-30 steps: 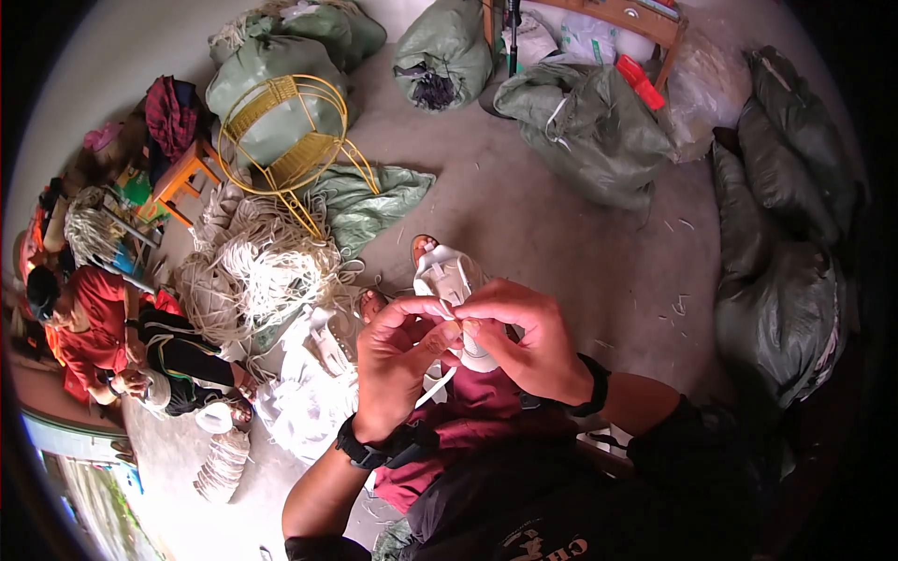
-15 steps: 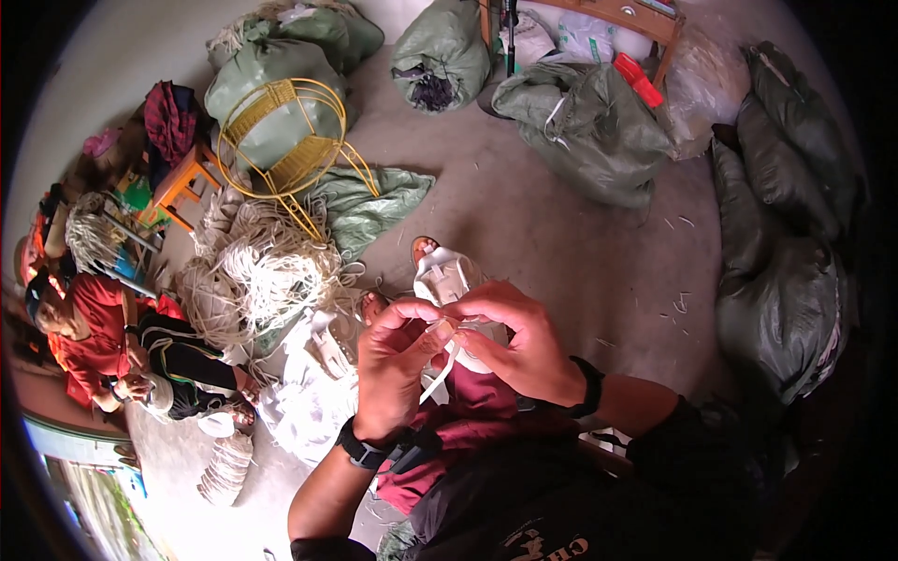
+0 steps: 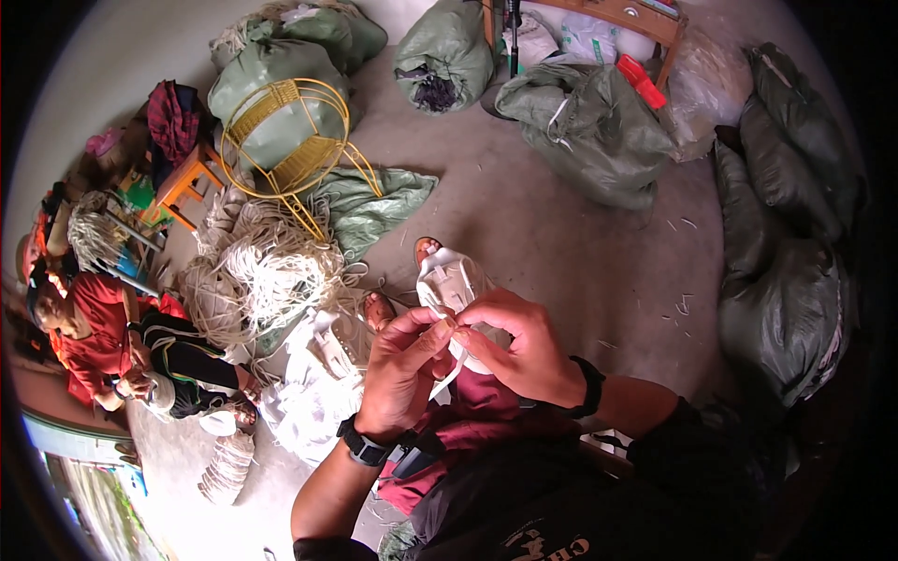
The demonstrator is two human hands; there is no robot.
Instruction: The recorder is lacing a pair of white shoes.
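- Left hand point(image 3: 404, 374) and right hand point(image 3: 522, 344) meet above the lap, fingertips of both pinching the white woven piece point(image 3: 451, 292), which reaches away toward the sandalled feet.
- Left of the feet, a heap of white cord point(image 3: 271, 276) lies on the floor.
- Beyond it a yellow wire frame point(image 3: 295, 150) leans on green sacks point(image 3: 589, 126).
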